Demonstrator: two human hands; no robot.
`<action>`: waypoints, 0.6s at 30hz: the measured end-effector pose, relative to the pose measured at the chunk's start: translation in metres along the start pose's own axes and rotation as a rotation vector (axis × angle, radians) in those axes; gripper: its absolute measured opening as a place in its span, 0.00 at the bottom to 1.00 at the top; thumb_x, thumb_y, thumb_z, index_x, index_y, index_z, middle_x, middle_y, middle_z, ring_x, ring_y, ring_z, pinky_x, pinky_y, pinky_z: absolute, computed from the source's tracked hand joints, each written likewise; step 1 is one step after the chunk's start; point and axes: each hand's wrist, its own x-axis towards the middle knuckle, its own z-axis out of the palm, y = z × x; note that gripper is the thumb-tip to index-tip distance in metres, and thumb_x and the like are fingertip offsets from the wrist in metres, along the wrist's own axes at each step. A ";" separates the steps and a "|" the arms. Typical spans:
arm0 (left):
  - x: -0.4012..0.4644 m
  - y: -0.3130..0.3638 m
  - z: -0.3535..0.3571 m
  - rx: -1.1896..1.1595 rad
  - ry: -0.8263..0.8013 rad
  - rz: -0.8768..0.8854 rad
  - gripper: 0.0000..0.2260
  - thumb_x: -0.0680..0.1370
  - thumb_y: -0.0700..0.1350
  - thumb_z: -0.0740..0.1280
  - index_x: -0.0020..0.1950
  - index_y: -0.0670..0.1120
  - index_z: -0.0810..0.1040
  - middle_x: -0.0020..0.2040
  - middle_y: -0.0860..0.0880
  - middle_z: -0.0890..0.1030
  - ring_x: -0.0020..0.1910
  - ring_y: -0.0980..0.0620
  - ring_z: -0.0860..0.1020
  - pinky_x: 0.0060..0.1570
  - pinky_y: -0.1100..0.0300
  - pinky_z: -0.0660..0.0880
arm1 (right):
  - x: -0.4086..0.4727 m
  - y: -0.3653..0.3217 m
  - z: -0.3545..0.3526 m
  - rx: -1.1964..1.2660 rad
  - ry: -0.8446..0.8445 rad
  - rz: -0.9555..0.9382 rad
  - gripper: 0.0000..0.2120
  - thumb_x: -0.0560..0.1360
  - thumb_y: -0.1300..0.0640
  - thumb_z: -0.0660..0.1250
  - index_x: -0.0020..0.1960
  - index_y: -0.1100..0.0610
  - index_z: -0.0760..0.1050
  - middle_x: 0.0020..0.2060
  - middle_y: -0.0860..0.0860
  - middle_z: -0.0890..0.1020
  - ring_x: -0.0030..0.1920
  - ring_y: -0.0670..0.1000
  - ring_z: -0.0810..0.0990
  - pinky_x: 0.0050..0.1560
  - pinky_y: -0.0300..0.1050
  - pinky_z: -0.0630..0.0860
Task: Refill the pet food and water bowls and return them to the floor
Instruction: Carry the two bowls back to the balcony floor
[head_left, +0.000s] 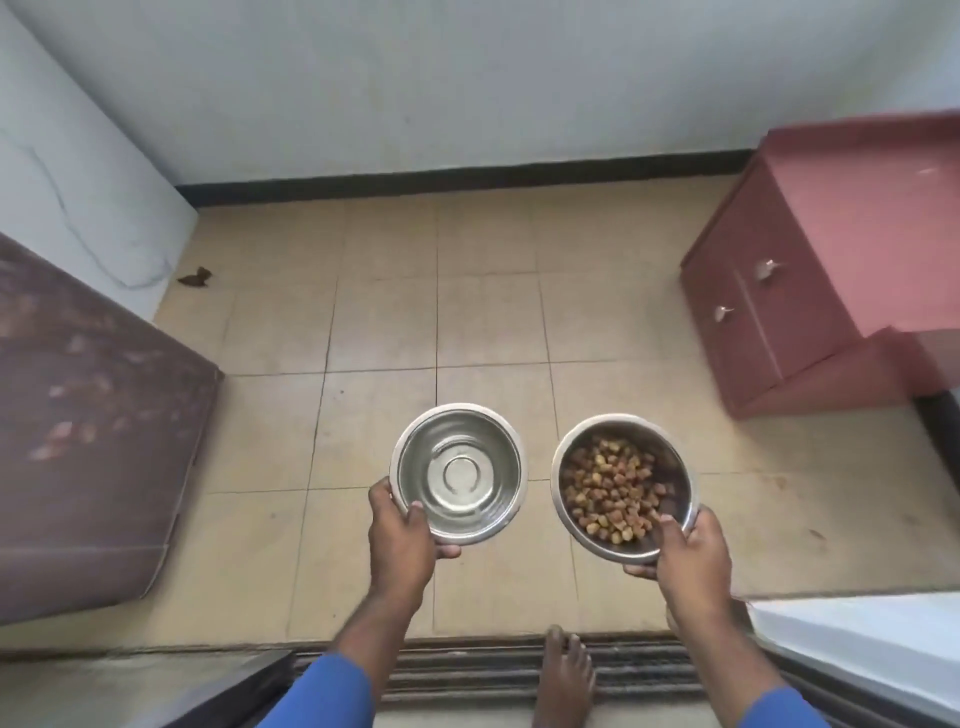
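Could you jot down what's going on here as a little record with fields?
left hand: grips shiny round steel bowl, no food in it; water not discernible
right hand: grips matching steel bowl of brown kibble, thumb over rim
bowls: side by side, apart, held above the beige tiled floor
nearby: pink two-door cabinet at right

Silver bowls, brown kibble, beige tiled floor, pink cabinet

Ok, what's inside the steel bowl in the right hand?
Brown kibble pieces fill the round steel bowl held by the right hand. The thumb dips over the near rim. The bowl's bottom is covered by the food.
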 end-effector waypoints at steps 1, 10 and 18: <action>0.027 -0.020 0.015 0.003 0.012 -0.004 0.13 0.84 0.35 0.56 0.67 0.47 0.64 0.52 0.47 0.76 0.23 0.46 0.82 0.38 0.40 0.84 | 0.028 0.020 0.022 0.000 -0.008 0.007 0.04 0.84 0.63 0.62 0.57 0.58 0.72 0.53 0.63 0.80 0.45 0.65 0.85 0.28 0.53 0.84; 0.200 -0.166 0.107 -0.021 0.066 -0.057 0.14 0.83 0.35 0.58 0.66 0.49 0.65 0.54 0.50 0.74 0.27 0.51 0.84 0.37 0.39 0.84 | 0.200 0.162 0.152 0.053 -0.063 0.098 0.09 0.83 0.66 0.61 0.61 0.55 0.71 0.59 0.61 0.80 0.50 0.66 0.85 0.31 0.55 0.85; 0.250 -0.229 0.127 -0.034 0.094 -0.074 0.15 0.83 0.35 0.58 0.63 0.52 0.64 0.62 0.44 0.73 0.50 0.39 0.83 0.35 0.43 0.84 | 0.238 0.206 0.195 0.105 -0.123 0.135 0.14 0.84 0.65 0.62 0.68 0.56 0.70 0.62 0.58 0.80 0.54 0.63 0.85 0.31 0.54 0.85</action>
